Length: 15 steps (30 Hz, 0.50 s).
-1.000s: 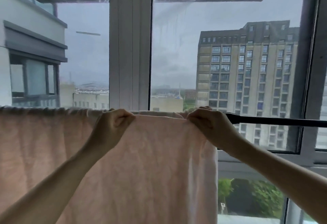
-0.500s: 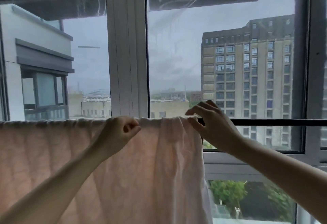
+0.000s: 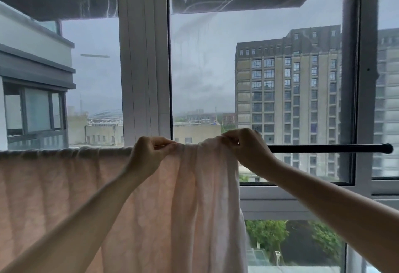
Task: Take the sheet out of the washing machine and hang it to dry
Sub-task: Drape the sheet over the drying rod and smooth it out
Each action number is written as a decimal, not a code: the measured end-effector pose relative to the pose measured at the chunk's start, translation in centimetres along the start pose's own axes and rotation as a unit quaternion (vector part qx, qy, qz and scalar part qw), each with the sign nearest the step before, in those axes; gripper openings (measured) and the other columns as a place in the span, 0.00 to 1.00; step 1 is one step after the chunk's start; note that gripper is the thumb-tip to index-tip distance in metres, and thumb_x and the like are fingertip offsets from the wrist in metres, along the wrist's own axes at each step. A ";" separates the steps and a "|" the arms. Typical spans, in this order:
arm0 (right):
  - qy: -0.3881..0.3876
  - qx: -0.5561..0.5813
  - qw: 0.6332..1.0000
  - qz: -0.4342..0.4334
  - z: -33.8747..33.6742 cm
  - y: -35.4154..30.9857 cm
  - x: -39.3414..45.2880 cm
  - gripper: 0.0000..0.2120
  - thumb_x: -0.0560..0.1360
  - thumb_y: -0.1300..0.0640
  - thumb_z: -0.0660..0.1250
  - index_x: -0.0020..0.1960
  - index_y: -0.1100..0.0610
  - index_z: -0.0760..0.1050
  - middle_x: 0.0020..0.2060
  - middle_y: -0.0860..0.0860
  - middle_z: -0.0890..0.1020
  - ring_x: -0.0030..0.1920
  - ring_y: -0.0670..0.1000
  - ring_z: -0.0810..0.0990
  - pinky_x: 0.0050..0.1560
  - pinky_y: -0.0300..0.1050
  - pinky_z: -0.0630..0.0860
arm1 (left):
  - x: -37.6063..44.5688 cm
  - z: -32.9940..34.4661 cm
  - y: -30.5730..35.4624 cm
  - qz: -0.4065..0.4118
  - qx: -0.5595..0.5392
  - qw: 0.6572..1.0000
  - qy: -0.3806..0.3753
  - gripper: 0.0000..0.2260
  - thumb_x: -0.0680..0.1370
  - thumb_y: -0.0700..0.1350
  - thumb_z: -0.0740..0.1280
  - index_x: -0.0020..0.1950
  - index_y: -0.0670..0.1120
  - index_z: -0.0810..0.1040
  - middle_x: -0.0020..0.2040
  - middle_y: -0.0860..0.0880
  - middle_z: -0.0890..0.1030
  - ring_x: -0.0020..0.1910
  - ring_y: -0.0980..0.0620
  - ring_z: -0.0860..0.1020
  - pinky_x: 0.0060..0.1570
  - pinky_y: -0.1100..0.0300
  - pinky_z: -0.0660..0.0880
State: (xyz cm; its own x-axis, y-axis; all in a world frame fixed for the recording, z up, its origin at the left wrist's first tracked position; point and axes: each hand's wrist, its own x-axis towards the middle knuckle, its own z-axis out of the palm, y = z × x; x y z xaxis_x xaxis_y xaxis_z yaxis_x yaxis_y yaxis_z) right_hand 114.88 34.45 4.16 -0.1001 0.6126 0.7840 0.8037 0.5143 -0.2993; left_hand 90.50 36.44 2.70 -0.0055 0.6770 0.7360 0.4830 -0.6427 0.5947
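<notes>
Pale pink sheet [image 3: 64, 197] draped over the dark rod [image 3: 328, 148], hanging down left of and below both sets of fingers. Left hand [image 3: 149, 156] gripping the bunched top edge, fingers [image 3: 160, 143] curled tight on the fabric. Right hand [image 3: 248, 149] just beside, fingers [image 3: 228, 140] pinching the gathered corner at the rod. Bare rod running on rightward, window frame [image 3: 143, 56] behind.

Both bare forearms reach up and forward — the left hand [image 3: 149, 156] curled with thumb pressed to fingers (a pinching grip), the right hand [image 3: 246, 149] likewise curled, knuckles up, fingertips pinched together.
</notes>
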 end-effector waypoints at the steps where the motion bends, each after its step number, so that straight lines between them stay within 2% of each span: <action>1: 0.026 0.024 0.999 0.015 -0.3 0.0 0.3 0.09 0.77 0.57 0.64 0.48 0.52 0.83 0.41 0.49 0.85 0.43 0.49 0.82 0.45 0.45 0.78 | 0.0 0.1 0.1 -0.007 -0.014 1.000 0.004 0.03 0.73 0.41 0.73 0.45 0.46 0.85 0.37 0.58 0.85 0.38 0.66 0.81 0.39 0.75 0.73; 5: 0.136 0.054 0.986 0.078 -3.6 0.0 1.9 0.10 0.79 0.57 0.61 0.46 0.57 0.80 0.36 0.51 0.80 0.38 0.50 0.77 0.38 0.43 0.71 | 0.1 0.2 0.6 -0.032 -0.066 0.997 0.022 0.02 0.74 0.41 0.72 0.45 0.46 0.85 0.34 0.61 0.83 0.35 0.68 0.79 0.35 0.77 0.71; 7: 0.156 0.032 0.982 0.101 -5.2 0.9 2.1 0.09 0.78 0.62 0.60 0.47 0.57 0.79 0.38 0.52 0.80 0.39 0.50 0.76 0.39 0.41 0.70 | 0.2 0.2 0.8 -0.034 -0.073 0.996 0.033 0.02 0.74 0.42 0.73 0.45 0.45 0.85 0.34 0.59 0.83 0.34 0.68 0.79 0.35 0.78 0.71; 8: 0.154 0.015 0.982 0.108 -5.7 1.5 2.0 0.10 0.76 0.65 0.60 0.47 0.57 0.79 0.39 0.52 0.81 0.41 0.51 0.77 0.41 0.42 0.72 | 0.1 0.3 0.9 -0.032 -0.073 0.996 0.032 0.03 0.74 0.42 0.73 0.45 0.45 0.85 0.35 0.58 0.84 0.34 0.68 0.79 0.35 0.78 0.71; 10: 0.122 -0.016 0.986 0.109 -6.3 2.6 1.5 0.14 0.72 0.68 0.59 0.43 0.54 0.79 0.41 0.52 0.83 0.42 0.50 0.80 0.45 0.44 0.78 | 0.0 0.6 1.0 -0.027 -0.074 0.997 0.018 0.03 0.74 0.41 0.73 0.46 0.44 0.85 0.37 0.57 0.84 0.36 0.68 0.79 0.37 0.77 0.71; 12: 0.071 -0.010 0.993 0.094 -6.5 2.9 0.8 0.15 0.72 0.69 0.60 0.41 0.51 0.78 0.41 0.51 0.84 0.38 0.47 0.80 0.39 0.42 0.78 | -0.1 0.9 1.1 -0.023 -0.062 0.998 0.003 0.03 0.73 0.41 0.73 0.46 0.44 0.85 0.39 0.56 0.85 0.37 0.68 0.80 0.38 0.78 0.71; 14: 0.016 -0.002 0.998 0.063 -6.0 2.6 0.1 0.12 0.73 0.67 0.62 0.45 0.52 0.79 0.44 0.50 0.84 0.38 0.44 0.79 0.37 0.38 0.75 | 0.0 1.1 1.0 -0.024 -0.047 0.999 -0.002 0.03 0.73 0.41 0.73 0.46 0.45 0.86 0.41 0.55 0.85 0.39 0.68 0.80 0.39 0.78 0.71; 15: -0.012 -0.008 0.999 0.039 -5.6 2.2 -0.1 0.11 0.74 0.64 0.63 0.48 0.52 0.79 0.46 0.49 0.84 0.41 0.44 0.80 0.41 0.39 0.76 | 0.1 1.2 1.0 -0.025 -0.044 0.999 0.000 0.03 0.73 0.42 0.73 0.46 0.46 0.86 0.41 0.54 0.85 0.39 0.67 0.80 0.39 0.77 0.71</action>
State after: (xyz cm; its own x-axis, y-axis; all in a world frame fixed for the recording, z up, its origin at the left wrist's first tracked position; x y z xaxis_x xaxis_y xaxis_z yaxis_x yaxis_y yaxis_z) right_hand 119.93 32.14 6.47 -0.0496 0.6645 0.7456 0.8193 0.4540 -0.3501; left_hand 92.03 36.31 2.95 -0.0276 0.7092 0.7045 0.4034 -0.6369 0.6570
